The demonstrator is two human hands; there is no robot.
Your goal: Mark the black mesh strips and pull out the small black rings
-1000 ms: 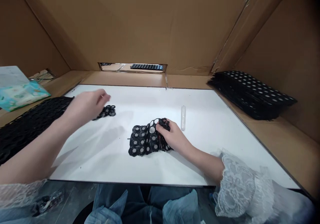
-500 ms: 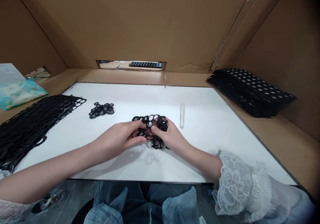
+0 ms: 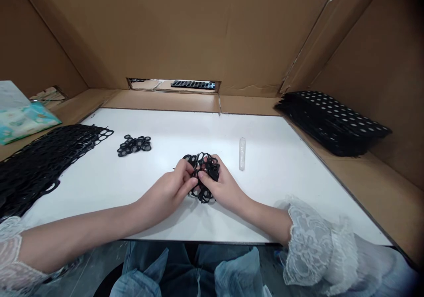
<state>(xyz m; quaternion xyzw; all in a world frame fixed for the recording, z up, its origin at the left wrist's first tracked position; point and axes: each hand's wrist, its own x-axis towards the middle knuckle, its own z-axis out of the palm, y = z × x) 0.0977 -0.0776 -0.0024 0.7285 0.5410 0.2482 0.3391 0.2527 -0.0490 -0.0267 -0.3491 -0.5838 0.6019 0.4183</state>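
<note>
Between my two hands, over the middle of the white table, is a crumpled black sheet with round holes (image 3: 202, 194). My right hand (image 3: 223, 184) is wrapped round its bunched right side, thumb on top. The fingers of my left hand (image 3: 179, 182) are pinched at the sheet's left edge; their tips partly hide what they grip. Some round pieces still fill holes in the sheet. Beyond my left hand lies a small heap of black rings with grey centres (image 3: 135, 146). To the right of my right hand is a clear narrow tube (image 3: 242, 154).
A pile of black holed netting (image 3: 43, 164) covers the table's left side. On the right ledge rests a stack of black sheets with pale dots (image 3: 334, 122). A teal and white packet (image 3: 29, 120) sits at far left. Cardboard walls (image 3: 185, 32) enclose the white table (image 3: 281, 191).
The black sheet is bunched more tightly, its left part drawn in toward my right hand. My left hand has shifted slightly right, its fingers now closer together. The ring heap looks unchanged.
</note>
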